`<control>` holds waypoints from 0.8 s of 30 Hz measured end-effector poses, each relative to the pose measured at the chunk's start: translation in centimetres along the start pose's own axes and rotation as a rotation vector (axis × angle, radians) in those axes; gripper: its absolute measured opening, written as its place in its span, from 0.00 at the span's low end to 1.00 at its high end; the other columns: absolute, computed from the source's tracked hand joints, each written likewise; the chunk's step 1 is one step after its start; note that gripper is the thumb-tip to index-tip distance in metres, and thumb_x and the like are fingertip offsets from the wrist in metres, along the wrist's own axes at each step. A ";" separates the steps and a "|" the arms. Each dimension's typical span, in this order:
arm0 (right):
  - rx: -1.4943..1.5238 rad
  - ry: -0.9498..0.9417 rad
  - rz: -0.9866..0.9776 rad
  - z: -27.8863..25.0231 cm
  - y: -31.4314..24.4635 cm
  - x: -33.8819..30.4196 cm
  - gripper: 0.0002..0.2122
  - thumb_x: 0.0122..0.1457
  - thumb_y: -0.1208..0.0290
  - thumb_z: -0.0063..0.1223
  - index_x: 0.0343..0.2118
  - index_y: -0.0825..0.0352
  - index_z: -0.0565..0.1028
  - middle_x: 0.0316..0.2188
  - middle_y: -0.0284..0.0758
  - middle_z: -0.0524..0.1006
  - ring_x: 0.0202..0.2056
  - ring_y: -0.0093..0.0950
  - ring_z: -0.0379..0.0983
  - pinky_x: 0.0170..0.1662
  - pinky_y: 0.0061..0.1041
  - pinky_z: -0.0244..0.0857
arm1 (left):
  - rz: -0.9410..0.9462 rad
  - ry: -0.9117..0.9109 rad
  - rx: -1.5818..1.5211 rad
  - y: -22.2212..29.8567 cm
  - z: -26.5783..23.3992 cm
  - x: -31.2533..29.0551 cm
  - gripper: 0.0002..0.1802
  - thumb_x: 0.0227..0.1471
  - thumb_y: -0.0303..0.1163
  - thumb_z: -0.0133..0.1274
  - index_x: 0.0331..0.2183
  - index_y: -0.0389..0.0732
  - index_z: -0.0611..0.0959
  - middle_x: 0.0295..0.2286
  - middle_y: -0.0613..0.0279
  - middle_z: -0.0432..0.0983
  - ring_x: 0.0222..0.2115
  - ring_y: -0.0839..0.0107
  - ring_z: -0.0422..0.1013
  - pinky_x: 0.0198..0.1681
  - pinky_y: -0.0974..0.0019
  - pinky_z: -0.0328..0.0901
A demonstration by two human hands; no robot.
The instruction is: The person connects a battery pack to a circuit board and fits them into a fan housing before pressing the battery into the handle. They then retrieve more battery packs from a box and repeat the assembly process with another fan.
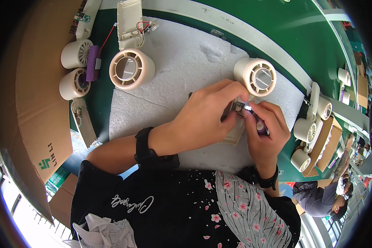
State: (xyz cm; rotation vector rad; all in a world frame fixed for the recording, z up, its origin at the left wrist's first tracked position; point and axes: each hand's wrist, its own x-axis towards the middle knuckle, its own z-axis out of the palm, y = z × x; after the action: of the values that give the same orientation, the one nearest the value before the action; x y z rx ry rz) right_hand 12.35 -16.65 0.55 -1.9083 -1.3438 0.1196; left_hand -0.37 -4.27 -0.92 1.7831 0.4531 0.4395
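1. The green workbench filled the view, a pale strip crossing it from top centre down to the right, and a big cardboard box walled off the left side.
2. A white foam mat covered the bench's middle; its upper stretch lay bare, the only open room near the hands, while fan parts crowded both sides.
3. On the left sat a cream fan shell face-up with a cream handle half above it, and two more fan heads flanked a purple battery cell.
4. On the right, finished cream fans lay stacked beside a small carton.
5. The fan being worked on lay at mat's right edge, round grille facing up, handle body running down-left under the hands, long axis diagonal.
6. The left hand reached across from lower left, wrist strapped in black, fingers curled, thumb and forefinger pinched on the small board at the handle's top.
7. The right hand came up from below, fingers closed around a purple cell, fingertips meeting the left's.
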 end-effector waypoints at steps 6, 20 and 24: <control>-0.073 -0.011 -0.052 0.0 -0.1 0.5 0.12 0.44 0.82 0.68 0.33 0.67 0.81 0.29 0.34 0.76 0.21 0.22 0.71 0.22 0.19 0.64 | -0.030 0.038 -0.046 0.0 0.0 0.2 0.16 0.42 0.16 0.55 0.37 0.39 0.76 0.29 0.61 0.74 0.24 0.71 0.72 0.28 0.68 0.68; 0.015 -0.025 0.170 -0.2 -0.4 0.2 0.13 0.47 0.81 0.66 0.37 0.70 0.76 0.30 0.35 0.76 0.27 0.21 0.72 0.29 0.18 0.65 | 0.204 0.014 0.139 -0.5 -0.6 0.1 0.18 0.40 0.15 0.57 0.36 0.43 0.86 0.40 0.51 0.79 0.35 0.61 0.79 0.35 0.65 0.74; 0.144 -0.185 0.336 -1.2 0.0 0.6 0.15 0.48 0.81 0.64 0.39 0.69 0.73 0.31 0.34 0.76 0.29 0.19 0.72 0.30 0.17 0.65 | 0.186 0.033 0.131 -0.2 -0.6 0.2 0.19 0.39 0.15 0.57 0.36 0.44 0.87 0.40 0.51 0.78 0.34 0.60 0.79 0.35 0.65 0.74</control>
State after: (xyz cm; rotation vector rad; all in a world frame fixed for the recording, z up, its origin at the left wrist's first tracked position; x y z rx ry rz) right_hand 13.15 -16.85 1.62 -2.0211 -1.0863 0.5571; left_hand -0.48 -3.62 -0.98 1.9564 0.3473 0.5813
